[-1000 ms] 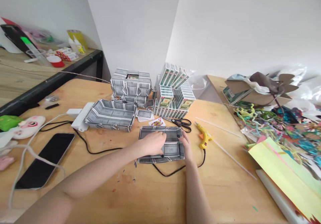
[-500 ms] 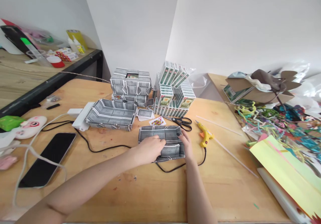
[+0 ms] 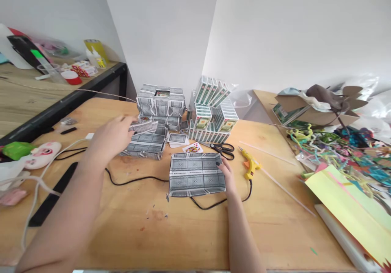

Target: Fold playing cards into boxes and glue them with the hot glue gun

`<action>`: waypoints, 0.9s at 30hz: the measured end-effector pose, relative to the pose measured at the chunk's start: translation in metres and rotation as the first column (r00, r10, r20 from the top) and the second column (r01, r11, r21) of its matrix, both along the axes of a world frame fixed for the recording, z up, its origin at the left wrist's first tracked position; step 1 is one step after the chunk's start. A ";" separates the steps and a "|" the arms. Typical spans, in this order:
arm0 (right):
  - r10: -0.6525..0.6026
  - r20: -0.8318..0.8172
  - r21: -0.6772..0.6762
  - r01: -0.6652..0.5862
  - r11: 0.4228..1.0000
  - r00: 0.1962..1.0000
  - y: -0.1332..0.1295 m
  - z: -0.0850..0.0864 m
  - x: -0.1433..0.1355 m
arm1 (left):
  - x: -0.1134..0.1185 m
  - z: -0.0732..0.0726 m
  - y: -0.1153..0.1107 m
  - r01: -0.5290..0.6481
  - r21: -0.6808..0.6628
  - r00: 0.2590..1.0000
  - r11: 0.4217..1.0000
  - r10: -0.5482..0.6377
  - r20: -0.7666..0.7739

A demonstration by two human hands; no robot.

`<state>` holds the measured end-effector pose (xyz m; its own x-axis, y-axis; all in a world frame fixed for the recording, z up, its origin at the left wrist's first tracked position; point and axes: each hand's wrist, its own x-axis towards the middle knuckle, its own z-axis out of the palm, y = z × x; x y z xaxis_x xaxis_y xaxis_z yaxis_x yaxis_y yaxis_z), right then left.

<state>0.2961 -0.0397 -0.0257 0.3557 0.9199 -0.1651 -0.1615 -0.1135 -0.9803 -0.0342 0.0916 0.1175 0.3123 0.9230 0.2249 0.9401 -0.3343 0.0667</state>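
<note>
My left hand is raised at the left, holding a folded strip of grey patterned cards above an open card tray. My right hand grips the right wall of a second open card box, whose patterned floor shows. Behind the tray stands a stacked card structure. Loose cards and a face-up card lie between tray and box.
Green and white card packs are stacked at the back. Black scissors and a yellow glue gun lie right of the box. A dark phone lies left; colourful scraps and yellow paper are at right.
My left hand has moved from inside the near box up and left, over the other tray, with the folded card strip. The near box now shows its bare floor; my right hand remains on it.
</note>
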 end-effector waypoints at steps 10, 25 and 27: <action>-0.086 -0.043 0.066 0.089 0.994 0.995 0.004 -0.006 0.002 | 0.064 -0.053 -0.066 0.166 -0.318 0.855 0.933 0.024 0.518; -0.316 0.181 0.175 0.285 0.942 0.931 0.000 0.008 -0.004 | 0.087 -0.075 -0.064 0.449 -0.524 0.282 0.724 0.441 0.852; -0.411 0.305 0.279 0.333 0.901 0.859 -0.004 0.011 -0.007 | 0.083 -0.077 -0.066 0.399 -0.497 0.302 0.770 0.402 0.865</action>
